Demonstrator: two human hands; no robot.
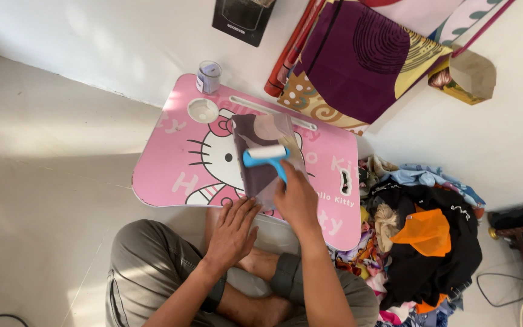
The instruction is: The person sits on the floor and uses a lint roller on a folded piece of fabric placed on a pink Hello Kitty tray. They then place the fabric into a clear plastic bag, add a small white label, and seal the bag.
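**Lint roller on a dark cloth, on a pink lap table**

The right hand [298,200] is closed around the blue handle of a lint roller [267,155]. The white roll of it lies across a dark purple cloth [261,175], near the middle of the cloth. The left hand [232,233] is open, with the fingers spread and flat. It presses on the near end of the cloth, where this end hangs over the near edge of the table, and it grips nothing.

The cloth lies as a long strip on a pink lap table [164,169] with a white cat picture on it. The strip runs from the far edge toward the near edge, about in the middle of the table. At the far left corner of the table there is a round cup hollow [203,110], and just beyond this corner a small lilac cup [209,76] stands on the floor.

The person sits cross-legged on the pale floor, in grey trousers, at the near edge of the table. Beside the right edge of the table lies a pile of clothes [425,254], with black and orange pieces on top. Beyond the far edge, a folded cloth in purple and yellow [358,60] leans at the wall.
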